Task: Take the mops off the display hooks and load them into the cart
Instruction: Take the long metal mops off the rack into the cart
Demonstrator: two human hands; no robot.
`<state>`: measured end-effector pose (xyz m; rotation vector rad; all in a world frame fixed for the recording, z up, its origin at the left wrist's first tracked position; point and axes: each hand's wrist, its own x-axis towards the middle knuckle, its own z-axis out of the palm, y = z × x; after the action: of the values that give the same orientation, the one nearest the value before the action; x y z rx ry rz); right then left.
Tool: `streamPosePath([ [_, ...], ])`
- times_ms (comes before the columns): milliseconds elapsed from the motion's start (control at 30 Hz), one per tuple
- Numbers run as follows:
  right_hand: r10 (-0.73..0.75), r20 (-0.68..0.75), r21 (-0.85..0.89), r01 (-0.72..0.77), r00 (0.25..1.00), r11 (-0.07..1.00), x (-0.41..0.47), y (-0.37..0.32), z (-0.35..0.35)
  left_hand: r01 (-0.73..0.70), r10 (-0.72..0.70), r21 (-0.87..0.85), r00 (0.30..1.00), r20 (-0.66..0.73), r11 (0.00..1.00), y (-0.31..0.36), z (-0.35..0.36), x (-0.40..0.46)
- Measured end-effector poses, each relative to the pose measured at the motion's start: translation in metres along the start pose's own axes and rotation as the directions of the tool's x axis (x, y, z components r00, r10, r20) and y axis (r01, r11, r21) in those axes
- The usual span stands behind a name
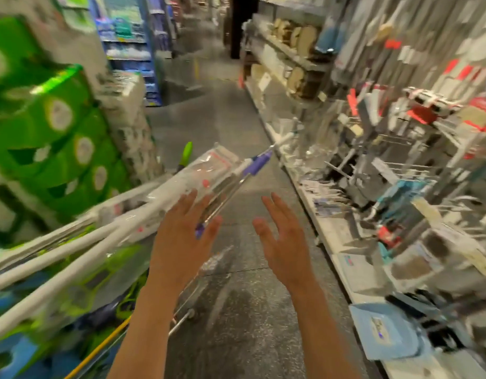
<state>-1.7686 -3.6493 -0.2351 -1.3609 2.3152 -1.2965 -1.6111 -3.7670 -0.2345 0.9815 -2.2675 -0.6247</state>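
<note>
We see the cart (181,321) with mops (72,250) on our left, display hooks (400,143) on our right, the aisle floor (236,269) between.

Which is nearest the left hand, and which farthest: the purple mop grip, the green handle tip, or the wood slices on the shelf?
From the left hand:
1. Purple mop grip, just ahead, sticking out of the cart.
2. Green handle tip, farther up, slightly left.
3. Wood slices, far down the aisle on the right shelf.
</note>
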Motion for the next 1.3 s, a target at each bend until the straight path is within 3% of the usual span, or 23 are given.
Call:
streamPosePath([
  [300, -0.109, 0.233, 0.066, 0.096, 0.966, 0.993, 0.019, -0.050, 0.090, 0.284, -0.286, -0.034, 0.956, -0.074, 0.958, -0.070, -0.061, -0.030],
  [633, -0.220, 0.466, 0.199, 0.141, 0.857, 0.970, 0.055, -0.068, 0.148, 0.551, -0.554, -0.076, 0.809, -0.196, 0.831, -0.111, -0.073, -0.033],
  [833, -0.305, 0.583, 0.234, 0.204, 0.753, 0.951, 0.095, -0.074, 0.179, 0.701, -0.683, -0.070, 0.661, -0.311, 0.710, -0.118, -0.069, -0.028],
  [1000, -0.404, 0.659, 0.314, 0.256, 0.634, 0.914, 0.109, -0.078, 0.212, 0.780, -0.767, -0.165, 0.512, -0.387, 0.604, -0.120, -0.062, -0.041],
  [1300, -0.457, 0.789, 0.367, 0.283, 0.411, 0.886, 0.092, -0.083, 0.259, 0.773, -0.859, -0.446, 0.240, -0.452, 0.451, -0.129, -0.049, -0.079],
])
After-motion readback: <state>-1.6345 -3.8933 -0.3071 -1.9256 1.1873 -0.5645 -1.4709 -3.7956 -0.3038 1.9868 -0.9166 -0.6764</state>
